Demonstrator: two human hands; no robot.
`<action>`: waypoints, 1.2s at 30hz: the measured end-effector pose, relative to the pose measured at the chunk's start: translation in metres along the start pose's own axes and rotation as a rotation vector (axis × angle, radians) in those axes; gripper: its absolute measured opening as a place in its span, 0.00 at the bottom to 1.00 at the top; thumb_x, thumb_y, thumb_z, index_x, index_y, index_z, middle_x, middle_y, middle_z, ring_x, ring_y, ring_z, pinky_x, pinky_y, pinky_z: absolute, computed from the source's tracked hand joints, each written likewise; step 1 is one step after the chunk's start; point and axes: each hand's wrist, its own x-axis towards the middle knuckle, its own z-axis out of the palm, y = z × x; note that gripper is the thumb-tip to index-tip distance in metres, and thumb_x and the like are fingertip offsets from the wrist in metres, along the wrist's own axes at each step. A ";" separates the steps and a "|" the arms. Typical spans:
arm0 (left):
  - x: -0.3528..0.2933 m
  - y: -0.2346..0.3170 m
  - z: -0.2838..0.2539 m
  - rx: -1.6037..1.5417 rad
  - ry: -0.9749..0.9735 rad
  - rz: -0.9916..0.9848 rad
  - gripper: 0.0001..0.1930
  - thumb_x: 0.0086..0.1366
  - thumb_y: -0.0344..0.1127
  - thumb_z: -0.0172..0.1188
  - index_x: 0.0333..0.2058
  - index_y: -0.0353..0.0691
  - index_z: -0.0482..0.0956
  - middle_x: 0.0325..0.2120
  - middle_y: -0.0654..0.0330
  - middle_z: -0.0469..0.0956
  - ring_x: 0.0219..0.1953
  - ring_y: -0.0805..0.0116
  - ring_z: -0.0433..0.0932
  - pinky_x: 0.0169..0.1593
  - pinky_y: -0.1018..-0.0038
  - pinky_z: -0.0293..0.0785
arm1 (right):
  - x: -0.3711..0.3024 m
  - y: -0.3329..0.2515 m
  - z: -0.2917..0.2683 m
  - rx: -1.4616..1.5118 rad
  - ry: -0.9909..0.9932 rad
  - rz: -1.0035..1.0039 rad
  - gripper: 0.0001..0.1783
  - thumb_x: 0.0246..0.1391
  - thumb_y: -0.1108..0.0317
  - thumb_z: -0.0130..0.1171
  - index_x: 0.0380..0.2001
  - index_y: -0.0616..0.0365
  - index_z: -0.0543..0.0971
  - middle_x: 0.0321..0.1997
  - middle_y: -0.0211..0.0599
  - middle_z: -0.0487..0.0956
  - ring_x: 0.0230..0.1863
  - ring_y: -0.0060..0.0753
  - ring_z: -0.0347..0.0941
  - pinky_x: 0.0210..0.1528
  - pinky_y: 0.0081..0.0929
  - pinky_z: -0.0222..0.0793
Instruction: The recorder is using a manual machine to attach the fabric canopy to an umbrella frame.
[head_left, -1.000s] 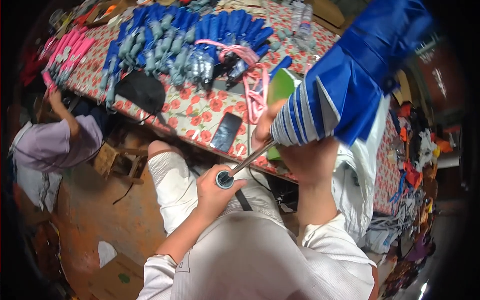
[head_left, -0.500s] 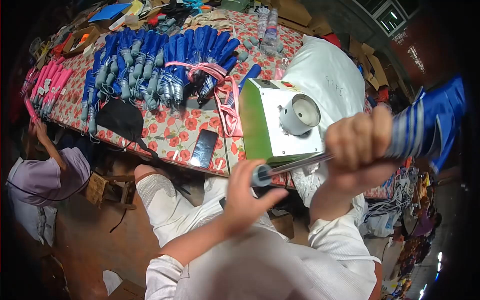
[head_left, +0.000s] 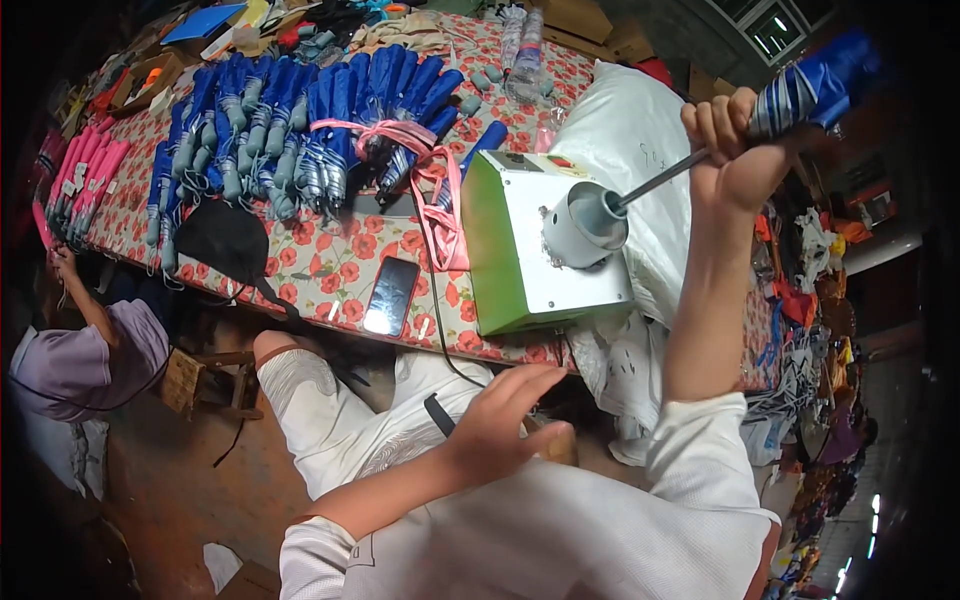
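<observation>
My right hand (head_left: pixel 738 150) grips a folded blue umbrella (head_left: pixel 822 85) with silver bands, up at the right. The umbrella slants down to the left along its thin metal shaft, and the grey handle end rests inside the round metal cup (head_left: pixel 575 235). That cup juts from the white face of a green box-shaped machine (head_left: pixel 487 250) on the table. My left hand (head_left: pixel 505 425) hovers over my lap, fingers stretched and thumb apart, holding nothing.
Many blue umbrellas (head_left: pixel 245 130) with grey handles lie on the flowered table (head_left: pixel 345 265), some tied by a pink ribbon (head_left: pixel 385 132). A phone (head_left: pixel 392 297), black cloth (head_left: pixel 222 240) and white sack (head_left: pixel 625 140) are close by. Another person (head_left: pixel 90 350) handles pink umbrellas (head_left: pixel 90 180) at left.
My right hand has moved up with the umbrella, and its grey handle has gone from my left hand into the machine's cup. My left hand has let go and dropped lower.
</observation>
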 end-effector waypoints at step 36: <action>-0.065 -0.019 -0.076 0.138 0.615 -0.166 0.20 0.55 0.36 0.69 0.45 0.35 0.77 0.31 0.54 0.80 0.30 0.64 0.77 0.36 0.74 0.73 | -0.137 0.057 0.121 1.102 -0.186 0.512 0.26 0.66 0.46 0.40 0.15 0.43 0.60 0.05 0.13 0.50 0.07 0.12 0.37 0.16 0.19 0.37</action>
